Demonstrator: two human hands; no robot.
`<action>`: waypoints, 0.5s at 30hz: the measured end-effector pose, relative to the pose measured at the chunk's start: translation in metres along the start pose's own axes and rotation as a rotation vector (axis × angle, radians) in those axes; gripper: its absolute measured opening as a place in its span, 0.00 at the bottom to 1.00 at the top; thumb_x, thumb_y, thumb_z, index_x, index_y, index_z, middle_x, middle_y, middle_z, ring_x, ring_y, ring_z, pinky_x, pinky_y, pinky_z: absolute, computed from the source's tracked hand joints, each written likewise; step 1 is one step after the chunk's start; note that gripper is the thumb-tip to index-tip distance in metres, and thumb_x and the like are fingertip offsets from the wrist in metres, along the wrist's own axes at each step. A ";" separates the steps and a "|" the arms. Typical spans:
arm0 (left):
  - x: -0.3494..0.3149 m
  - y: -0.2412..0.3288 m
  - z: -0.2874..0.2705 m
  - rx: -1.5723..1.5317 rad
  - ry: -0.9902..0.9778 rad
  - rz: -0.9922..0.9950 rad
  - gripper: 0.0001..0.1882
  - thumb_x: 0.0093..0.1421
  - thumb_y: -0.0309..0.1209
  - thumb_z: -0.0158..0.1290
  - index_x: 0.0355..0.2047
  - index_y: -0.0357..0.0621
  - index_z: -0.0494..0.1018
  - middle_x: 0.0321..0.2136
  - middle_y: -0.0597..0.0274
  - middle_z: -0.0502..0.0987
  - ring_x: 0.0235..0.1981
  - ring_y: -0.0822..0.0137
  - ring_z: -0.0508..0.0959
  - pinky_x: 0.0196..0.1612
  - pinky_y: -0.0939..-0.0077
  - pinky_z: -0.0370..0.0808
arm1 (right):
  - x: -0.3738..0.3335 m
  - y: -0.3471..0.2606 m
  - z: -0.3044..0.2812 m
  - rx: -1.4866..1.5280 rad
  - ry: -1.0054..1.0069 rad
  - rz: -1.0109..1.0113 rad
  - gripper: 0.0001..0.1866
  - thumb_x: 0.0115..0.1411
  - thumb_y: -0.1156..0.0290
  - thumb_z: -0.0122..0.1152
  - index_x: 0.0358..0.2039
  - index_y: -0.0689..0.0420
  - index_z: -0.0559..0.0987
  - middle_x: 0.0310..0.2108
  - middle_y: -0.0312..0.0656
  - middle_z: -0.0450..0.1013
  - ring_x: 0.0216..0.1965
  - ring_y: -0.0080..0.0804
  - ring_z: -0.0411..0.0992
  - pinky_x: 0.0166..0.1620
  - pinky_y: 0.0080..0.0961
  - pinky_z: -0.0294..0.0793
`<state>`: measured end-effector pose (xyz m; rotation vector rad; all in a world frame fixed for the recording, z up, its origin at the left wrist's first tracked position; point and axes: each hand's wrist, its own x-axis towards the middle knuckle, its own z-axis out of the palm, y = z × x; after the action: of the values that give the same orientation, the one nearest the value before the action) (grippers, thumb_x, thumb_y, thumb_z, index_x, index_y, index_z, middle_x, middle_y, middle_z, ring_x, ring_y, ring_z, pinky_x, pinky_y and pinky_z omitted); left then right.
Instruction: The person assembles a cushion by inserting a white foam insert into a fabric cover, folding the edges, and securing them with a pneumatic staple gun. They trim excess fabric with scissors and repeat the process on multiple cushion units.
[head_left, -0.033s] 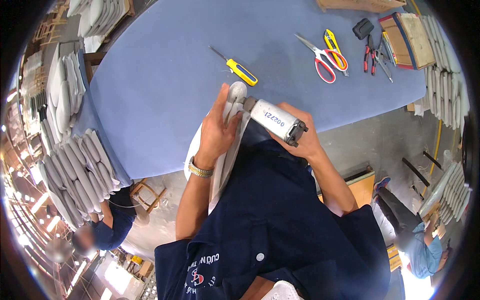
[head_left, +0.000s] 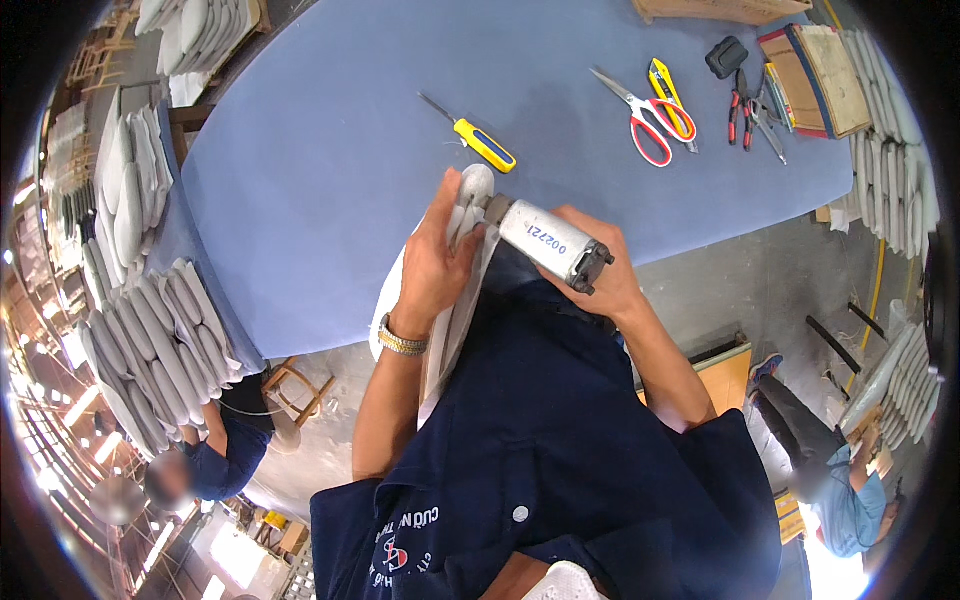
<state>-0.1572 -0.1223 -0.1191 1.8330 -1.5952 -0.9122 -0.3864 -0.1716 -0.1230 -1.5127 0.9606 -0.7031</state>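
Note:
A light grey upholstered pad (head_left: 478, 180) is held up on edge against my body, with its narrow underside turned toward me. My left hand (head_left: 437, 258) is closed on it, the thumb on the underside and the fingers along its outer face. My right hand (head_left: 600, 262) grips a staple gun (head_left: 545, 240) with a pale metal body and dark end cap. The staple gun's dark nose meets the pad's edge close to my left thumb; the exact contact point is hidden. Beyond the pad, a yellow-and-blue screwdriver (head_left: 485, 146) lies on the blue table (head_left: 330, 180).
Red-and-white scissors (head_left: 655, 125), a yellow utility knife (head_left: 665, 88), red-handled pliers (head_left: 738, 112) and a small black case (head_left: 726, 57) lie at the far right. Grey pads (head_left: 150, 345) are stacked at left. One co-worker (head_left: 235, 455) is lower left, another (head_left: 835, 480) lower right.

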 end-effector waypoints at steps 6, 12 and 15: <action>0.000 -0.001 0.006 0.039 0.018 0.080 0.35 0.63 0.21 0.59 0.70 0.42 0.63 0.67 0.40 0.68 0.69 0.43 0.67 0.69 0.54 0.67 | 0.005 0.008 0.007 -0.094 0.001 -0.037 0.21 0.49 0.69 0.72 0.44 0.60 0.79 0.36 0.52 0.79 0.40 0.57 0.79 0.41 0.41 0.77; -0.003 0.004 0.011 0.022 0.040 0.049 0.38 0.57 0.13 0.57 0.69 0.41 0.66 0.69 0.43 0.66 0.71 0.49 0.64 0.71 0.58 0.65 | 0.010 0.008 0.005 -0.134 -0.075 0.008 0.21 0.48 0.69 0.71 0.43 0.60 0.79 0.35 0.51 0.78 0.39 0.58 0.78 0.40 0.42 0.76; -0.003 0.002 0.012 -0.012 0.047 0.042 0.38 0.55 0.11 0.57 0.68 0.43 0.67 0.69 0.45 0.66 0.71 0.49 0.64 0.72 0.59 0.65 | 0.013 0.003 0.004 -0.150 -0.084 0.008 0.20 0.48 0.70 0.71 0.42 0.59 0.79 0.34 0.51 0.77 0.38 0.59 0.77 0.40 0.43 0.76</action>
<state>-0.1679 -0.1196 -0.1249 1.7935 -1.5899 -0.8516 -0.3777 -0.1809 -0.1271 -1.6558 0.9725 -0.5674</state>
